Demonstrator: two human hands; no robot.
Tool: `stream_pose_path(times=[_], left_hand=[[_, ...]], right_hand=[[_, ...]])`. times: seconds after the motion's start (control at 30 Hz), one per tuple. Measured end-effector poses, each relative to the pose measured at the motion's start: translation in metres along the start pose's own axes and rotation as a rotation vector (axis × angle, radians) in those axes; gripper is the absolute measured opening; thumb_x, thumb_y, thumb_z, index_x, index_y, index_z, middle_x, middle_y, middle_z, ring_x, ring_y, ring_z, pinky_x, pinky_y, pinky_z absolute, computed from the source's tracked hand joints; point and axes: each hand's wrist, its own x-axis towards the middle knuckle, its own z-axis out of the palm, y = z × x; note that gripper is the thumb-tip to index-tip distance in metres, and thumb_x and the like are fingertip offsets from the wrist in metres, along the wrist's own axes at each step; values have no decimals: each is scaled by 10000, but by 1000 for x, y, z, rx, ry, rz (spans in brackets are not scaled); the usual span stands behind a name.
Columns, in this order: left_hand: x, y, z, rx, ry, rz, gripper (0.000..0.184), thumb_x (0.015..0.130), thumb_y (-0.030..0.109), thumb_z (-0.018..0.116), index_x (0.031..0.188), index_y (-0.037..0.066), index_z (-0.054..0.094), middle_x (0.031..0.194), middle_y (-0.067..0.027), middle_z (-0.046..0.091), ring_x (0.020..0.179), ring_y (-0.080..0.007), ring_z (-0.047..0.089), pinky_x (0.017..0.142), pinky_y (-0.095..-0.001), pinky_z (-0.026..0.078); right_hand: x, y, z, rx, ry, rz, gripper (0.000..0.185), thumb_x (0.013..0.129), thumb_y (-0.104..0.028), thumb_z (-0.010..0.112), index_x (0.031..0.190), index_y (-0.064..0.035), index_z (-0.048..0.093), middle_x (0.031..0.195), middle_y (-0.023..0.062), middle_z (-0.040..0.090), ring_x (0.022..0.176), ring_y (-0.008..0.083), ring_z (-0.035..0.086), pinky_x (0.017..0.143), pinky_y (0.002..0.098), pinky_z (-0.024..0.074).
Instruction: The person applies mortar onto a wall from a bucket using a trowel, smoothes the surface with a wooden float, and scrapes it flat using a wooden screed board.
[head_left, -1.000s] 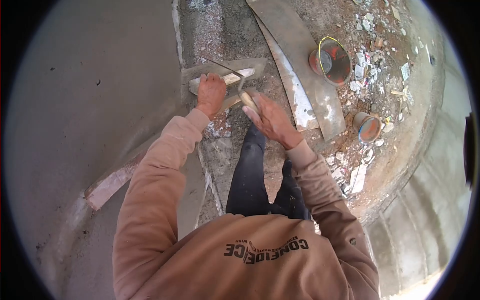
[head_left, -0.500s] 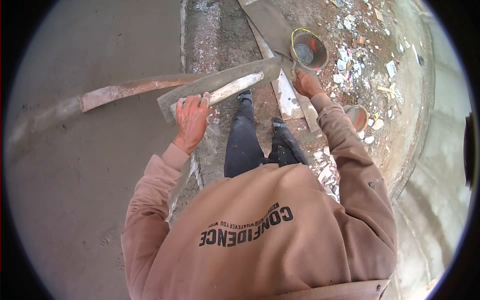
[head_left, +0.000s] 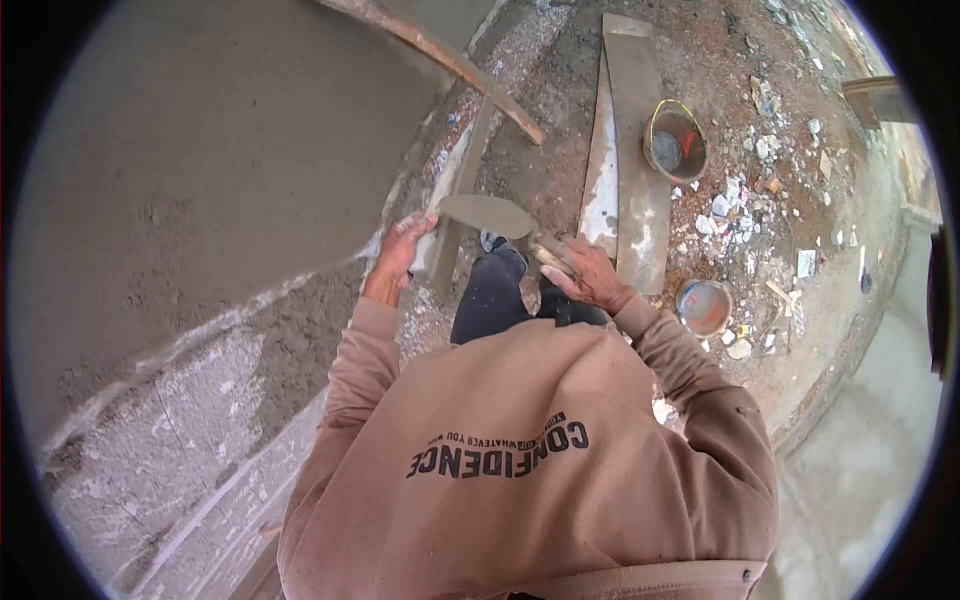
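Note:
My left hand [head_left: 402, 252] is closed on the pale handle of a long float [head_left: 468, 165], which is tilted nearly on edge beside the wall. My right hand [head_left: 590, 275] grips the wooden handle of a trowel [head_left: 488, 214]. The trowel's grey blade points left, its tip close to the float and my left hand. Grey plaster covers the wall [head_left: 250, 170] at the left, with a rough, whitish unplastered band [head_left: 170, 450] below it.
A long wooden strip [head_left: 450, 62] crosses the wall edge at the top. Flat boards [head_left: 640, 150] lie on the ground, beside a bucket with a yellow handle [head_left: 675, 148]. A smaller bucket [head_left: 704, 307] stands nearer, among rubble [head_left: 735, 210].
The view has shifted along the wall. The float has turned from flat to nearly on edge, and the trowel has come from beside the bucket back towards the float.

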Motion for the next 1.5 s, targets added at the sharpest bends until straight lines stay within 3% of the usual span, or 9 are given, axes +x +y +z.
stream_pose_path(times=[0.23, 0.43, 0.53, 0.67, 0.73, 0.9, 1.17, 1.4, 1.5], left_hand=[[-86, -77, -48, 44, 61, 105, 651, 857, 220, 730, 1376, -68, 462, 1139, -98, 644, 924, -115, 612, 784, -250, 486], [-186, -171, -97, -94, 17, 108, 525, 833, 64, 714, 1327, -5, 548, 1027, -24, 663, 811, -77, 594, 730, -238, 485], [-226, -236, -122, -293, -19, 89, 519, 842, 60, 703, 1331, -4, 543, 1021, -31, 672, 803, -80, 604, 742, -244, 501], [-268, -344, -149, -830, 27, 57, 488, 914, 139, 640, 1359, -11, 507, 1135, -92, 664, 927, -150, 645, 806, -266, 521], [-270, -424, -166, -1081, 32, -126, 497, 935, 168, 597, 1387, 0, 480, 1254, -114, 610, 1097, -183, 603, 944, -292, 479], [-325, -502, -174, -1217, 53, -12, 502, 931, 163, 599, 1390, -1, 475, 1265, -114, 601, 1112, -186, 594, 957, -298, 471], [-403, -599, -172, -1243, 196, 92, 512, 925, 155, 601, 1394, -2, 467, 1282, -114, 588, 1137, -191, 578, 978, -306, 458], [-388, -592, -125, -1306, 211, 187, 520, 920, 147, 603, 1397, -3, 460, 1297, -115, 576, 1159, -196, 565, 996, -314, 446], [-384, -571, -105, -1313, 243, 250, 524, 918, 144, 604, 1399, -4, 457, 1303, -115, 571, 1168, -197, 559, 1004, -317, 441]], right_hand=[[44, -61, -22, -322, -674, -329, 337, 932, -361, 561, 1192, -146, 572, 1067, 121, 579, 889, 368, 620, 742, 461, 524], [93, 51, 10, -551, -362, -503, 382, 911, -372, 573, 1128, -61, 616, 1112, 198, 643, 954, 381, 639, 837, 466, 510], [107, 71, 52, -681, -432, -132, 371, 905, -379, 580, 1072, -50, 623, 945, 219, 670, 876, 405, 650, 764, 473, 523], [37, -30, 159, -385, -127, -40, 450, 972, -390, 493, 1237, -28, 520, 848, 238, 658, 754, 392, 663, 703, 475, 528], [-11, -128, 207, -255, -341, 77, 451, 976, -381, 499, 1234, -12, 522, 974, 224, 648, 815, 371, 658, 737, 460, 529], [-87, -223, 306, -129, -589, -480, 472, 959, -407, 525, 1254, -38, 520, 1014, 254, 626, 922, 419, 624, 815, 468, 490], [-43, -231, 339, -198, -138, -6, 468, 965, -391, 522, 1241, -14, 494, 865, 243, 652, 747, 396, 637, 727, 450, 517], [-176, -260, 335, -319, -713, -905, 459, 952, -488, 520, 1151, -76, 556, 1087, 191, 586, 801, 375, 637, 715, 449, 530], [-161, -260, 337, -342, -769, -784, 441, 950, -467, 526, 1118, -59, 550, 1084, 221, 607, 846, 424, 629, 735, 495, 508]])
